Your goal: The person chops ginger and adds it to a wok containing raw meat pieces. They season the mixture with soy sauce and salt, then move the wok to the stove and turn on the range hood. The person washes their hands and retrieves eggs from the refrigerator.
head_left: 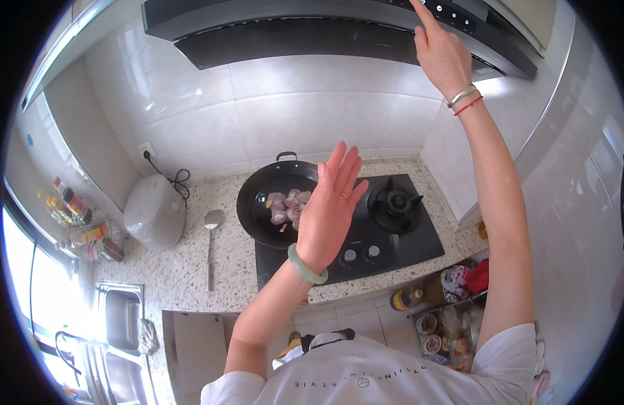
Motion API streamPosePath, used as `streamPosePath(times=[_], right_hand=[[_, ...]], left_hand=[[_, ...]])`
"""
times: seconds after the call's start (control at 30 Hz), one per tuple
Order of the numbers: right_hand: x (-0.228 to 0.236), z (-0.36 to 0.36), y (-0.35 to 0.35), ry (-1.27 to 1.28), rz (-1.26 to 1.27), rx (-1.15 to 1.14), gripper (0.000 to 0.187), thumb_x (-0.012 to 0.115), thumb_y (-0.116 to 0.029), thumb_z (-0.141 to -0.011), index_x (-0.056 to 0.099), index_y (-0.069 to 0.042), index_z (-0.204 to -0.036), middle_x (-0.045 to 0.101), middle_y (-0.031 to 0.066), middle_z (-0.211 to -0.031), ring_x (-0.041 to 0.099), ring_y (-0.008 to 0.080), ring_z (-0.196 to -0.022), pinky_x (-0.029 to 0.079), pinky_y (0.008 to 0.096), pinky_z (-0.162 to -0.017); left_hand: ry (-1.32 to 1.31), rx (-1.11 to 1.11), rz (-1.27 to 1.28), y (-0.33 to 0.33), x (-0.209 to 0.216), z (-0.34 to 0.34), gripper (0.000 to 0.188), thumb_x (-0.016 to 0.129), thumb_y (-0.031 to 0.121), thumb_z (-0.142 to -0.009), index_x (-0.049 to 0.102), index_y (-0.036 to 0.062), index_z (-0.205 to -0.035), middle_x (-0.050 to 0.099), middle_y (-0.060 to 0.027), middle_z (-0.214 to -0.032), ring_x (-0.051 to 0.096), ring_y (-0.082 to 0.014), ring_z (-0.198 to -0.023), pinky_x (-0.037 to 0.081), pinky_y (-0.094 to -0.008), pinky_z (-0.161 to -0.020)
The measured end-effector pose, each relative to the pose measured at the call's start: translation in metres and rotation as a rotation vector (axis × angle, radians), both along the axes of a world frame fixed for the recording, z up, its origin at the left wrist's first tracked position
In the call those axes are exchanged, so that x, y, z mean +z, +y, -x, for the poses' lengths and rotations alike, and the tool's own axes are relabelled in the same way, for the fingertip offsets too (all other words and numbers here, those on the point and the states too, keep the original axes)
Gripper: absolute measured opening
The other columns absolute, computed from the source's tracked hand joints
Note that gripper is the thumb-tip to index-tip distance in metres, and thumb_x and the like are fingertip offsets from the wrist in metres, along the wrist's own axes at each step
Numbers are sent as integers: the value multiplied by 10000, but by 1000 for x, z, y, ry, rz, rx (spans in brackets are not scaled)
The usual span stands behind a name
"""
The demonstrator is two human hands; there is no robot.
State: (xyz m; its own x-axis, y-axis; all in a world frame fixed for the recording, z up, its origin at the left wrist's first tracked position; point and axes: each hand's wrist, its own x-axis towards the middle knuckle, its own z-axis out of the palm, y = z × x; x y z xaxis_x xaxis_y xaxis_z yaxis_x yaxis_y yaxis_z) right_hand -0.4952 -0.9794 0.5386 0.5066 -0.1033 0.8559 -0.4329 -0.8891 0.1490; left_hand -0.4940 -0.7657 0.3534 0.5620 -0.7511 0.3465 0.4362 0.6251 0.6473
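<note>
My right hand (445, 57) is raised to the range hood (285, 23), its index finger stretched up to the row of lit touch buttons at the top edge. Whether the fingertip presses a button is cut off by the frame. That hand holds nothing. In front of the black wok (254, 219) my left hand (330, 212) hovers with fingers stretched out, empty, a green bangle on the wrist. Pale pink pieces of raw meat (283, 204) lie in the wok, which sits over the left side of the black gas hob (413, 244). My left hand hides part of the wok and meat.
A metal spatula (209, 250) lies on the speckled counter (174, 270) left of the wok. Beyond it stand a white appliance (155, 211) with a cord and a rack of bottles (79, 219). A steel sink (123, 317) is at lower left. Below the counter, right, are jars and bottles (408, 297).
</note>
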Motion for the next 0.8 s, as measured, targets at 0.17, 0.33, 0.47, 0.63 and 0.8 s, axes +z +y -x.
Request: streamPosePath(times=[0.17,0.33,0.47,0.63,0.8], right_hand=[[3,0,3,6,12,13,517,466,-172,-893,368,-255,-1394,551,160,-536,558,342,-491,439,480,-490],[4,1,6,10,-2,-15,506,460,-182,-896,371,-253,-1389,568,176,-555,574,360,-511,453,494,-509],[2,-3,7,-4,-44,7,490,460,-194,-899,386,-250,-1379,581,180,-570,577,374,-520,457,501,-516],[4,6,14,-9,-38,19,480,466,-197,-905,396,-254,-1377,601,163,-602,597,352,-552,470,470,-521],[1,0,-3,-5,-24,38,479,463,-207,-914,384,-302,-1378,647,126,-658,632,332,-580,508,441,-525]], left_hand=[[65,-102,90,-13,16,1,644,253,496,-990,158,81,-1474,196,-146,-1512,195,-265,-1400,202,-408,-1134],[124,-155,176,-27,36,-3,660,280,492,-987,150,56,-1466,216,-165,-1499,214,-275,-1390,218,-406,-1132],[135,-175,276,-41,64,-16,670,305,480,-987,144,35,-1461,205,-178,-1498,204,-282,-1392,211,-402,-1137],[46,-146,360,-65,113,-24,690,319,466,-988,123,-5,-1453,158,-194,-1509,166,-287,-1405,186,-400,-1146],[-12,-108,398,-83,142,-40,676,309,428,-997,97,-29,-1449,101,-208,-1516,104,-290,-1420,153,-408,-1155]])
